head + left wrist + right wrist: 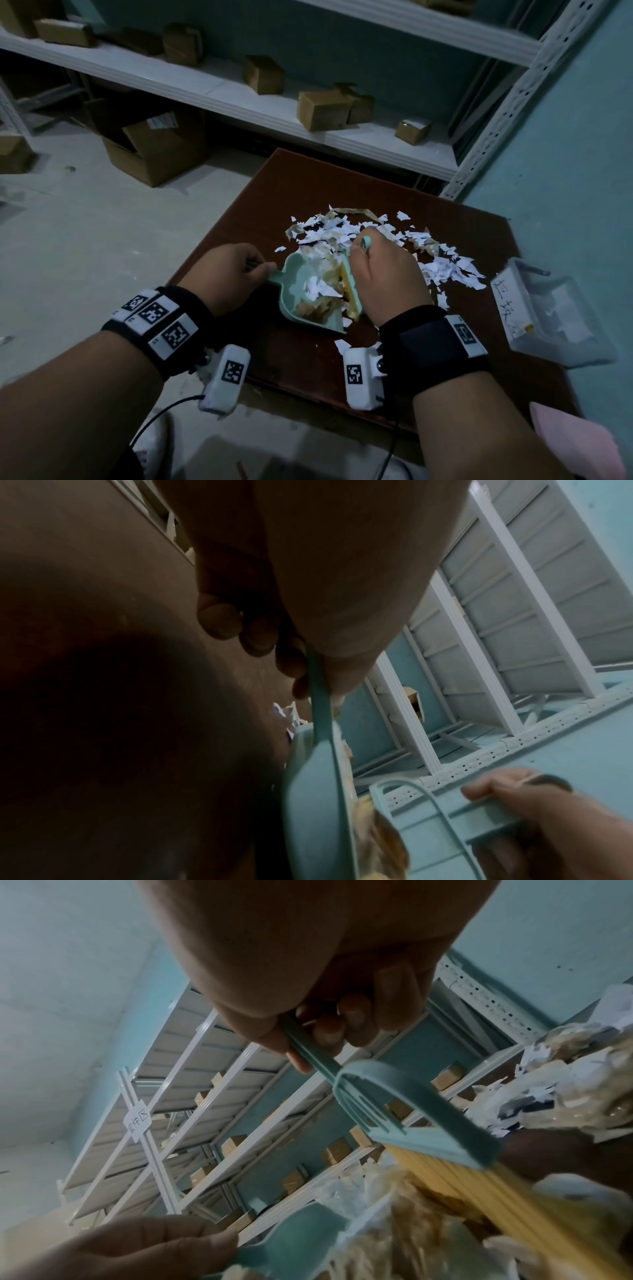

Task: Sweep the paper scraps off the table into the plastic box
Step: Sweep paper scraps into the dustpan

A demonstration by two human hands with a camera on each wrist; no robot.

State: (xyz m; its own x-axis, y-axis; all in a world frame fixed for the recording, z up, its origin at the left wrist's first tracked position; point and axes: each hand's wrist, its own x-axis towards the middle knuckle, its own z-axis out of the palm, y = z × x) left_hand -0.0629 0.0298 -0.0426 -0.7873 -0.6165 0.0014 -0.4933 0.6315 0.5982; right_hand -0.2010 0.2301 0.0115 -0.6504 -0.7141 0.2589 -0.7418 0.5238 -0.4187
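Brown wooden table (pixel 308 192) bears paper scraps (pixel 442 267); white shelving (pixel 239 102) stands behind.

Both forearms reach forward, the left hand (pixel 230 270) and right hand (pixel 387 277) each curled closed around a handle.

Right hand (pixel 308 969) grips teal brush (pixel 404 1112) handle.
Yellow bristles (pixel 479 1194) press into paper scraps (pixel 394 1231); left hand (pixel 137 1250) holds dustpan (pixel 294 1240) handle; shelving (pixel 192 1096) with boxes behind.
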